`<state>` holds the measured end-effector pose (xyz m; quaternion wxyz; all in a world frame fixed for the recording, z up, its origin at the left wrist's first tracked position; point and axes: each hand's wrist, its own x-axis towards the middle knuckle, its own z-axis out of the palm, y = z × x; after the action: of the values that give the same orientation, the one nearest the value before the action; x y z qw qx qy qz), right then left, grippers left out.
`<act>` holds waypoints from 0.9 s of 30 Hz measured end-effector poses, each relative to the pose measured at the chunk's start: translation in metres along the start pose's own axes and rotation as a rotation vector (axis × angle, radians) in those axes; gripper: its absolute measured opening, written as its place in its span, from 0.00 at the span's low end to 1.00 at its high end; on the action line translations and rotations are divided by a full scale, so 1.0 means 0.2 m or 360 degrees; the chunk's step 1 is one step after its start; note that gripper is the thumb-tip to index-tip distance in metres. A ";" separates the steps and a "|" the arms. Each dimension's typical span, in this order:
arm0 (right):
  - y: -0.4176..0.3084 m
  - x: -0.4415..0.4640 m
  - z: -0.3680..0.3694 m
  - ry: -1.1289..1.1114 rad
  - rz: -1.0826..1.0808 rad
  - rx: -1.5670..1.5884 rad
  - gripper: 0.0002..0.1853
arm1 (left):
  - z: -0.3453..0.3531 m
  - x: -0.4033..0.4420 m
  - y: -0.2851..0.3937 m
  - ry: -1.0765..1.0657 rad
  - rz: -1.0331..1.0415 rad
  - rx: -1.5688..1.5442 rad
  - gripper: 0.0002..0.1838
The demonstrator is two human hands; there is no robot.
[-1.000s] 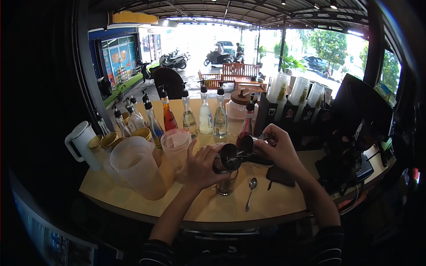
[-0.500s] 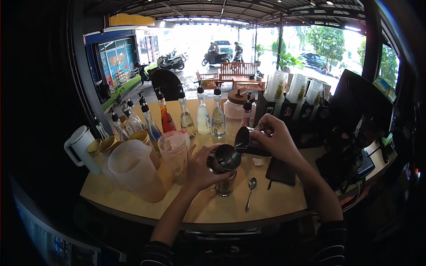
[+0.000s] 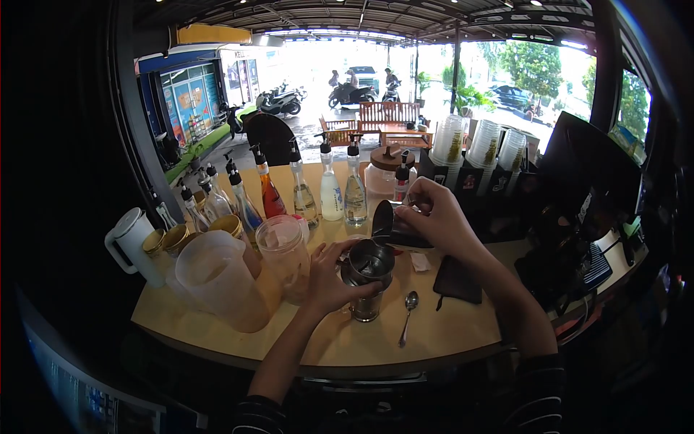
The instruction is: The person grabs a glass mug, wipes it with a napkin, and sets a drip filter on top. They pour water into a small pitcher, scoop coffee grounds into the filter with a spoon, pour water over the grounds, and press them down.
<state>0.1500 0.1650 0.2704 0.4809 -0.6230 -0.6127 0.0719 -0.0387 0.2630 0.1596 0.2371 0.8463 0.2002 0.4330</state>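
Observation:
My left hand (image 3: pixel 333 281) wraps around a dark metal cup (image 3: pixel 370 262), thumb in front and fingers behind. Below that cup a shiny, ringed base (image 3: pixel 365 307) stands on the counter; I cannot tell whether the two are one piece. With my right hand (image 3: pixel 437 217) I grip a metal pitcher (image 3: pixel 396 226) by its handle side. The pitcher is tilted left, its lip close above the cup's rim. Whether liquid is flowing is too dark to make out. A spoon (image 3: pixel 408 317) lies to the right of the base, beside a dark pouch (image 3: pixel 457 280).
Left of my hand stand a clear lidded jar (image 3: pixel 282 249) and a large translucent jug (image 3: pixel 220 278). Several pump bottles (image 3: pixel 332 192) line the back of the counter (image 3: pixel 340 347). Stacked plastic cups (image 3: pixel 448 145) and a dark monitor (image 3: pixel 589 163) are at right; a white pitcher (image 3: pixel 134 246) is far left.
The metal cup has become more upright and shifted slightly right. My right hand and the pitcher have moved a little up and left. My left fingers have spread somewhat around the cup.

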 end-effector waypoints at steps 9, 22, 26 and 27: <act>0.00 0.02 0.06 0.0004 -0.0151 0.0071 0.13 | 0.03 -0.01 -0.02 -0.0007 -0.0103 -0.0089 0.44; -0.02 0.01 0.02 -0.0015 -0.0059 -0.0041 0.15 | -0.03 -0.02 0.00 0.0076 0.0107 0.0316 0.44; 0.02 0.00 0.01 -0.0018 -0.0049 0.0073 0.13 | -0.05 -0.02 0.01 0.0094 0.0150 0.0394 0.43; 0.03 0.00 0.01 -0.0048 0.0003 0.0145 0.13 | -0.05 -0.02 0.01 0.0113 0.0159 0.0395 0.43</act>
<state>0.1529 0.1671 0.2656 0.4994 -0.5998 -0.6155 0.1095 -0.0496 0.2612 0.1641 0.1016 0.8621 0.2182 0.4459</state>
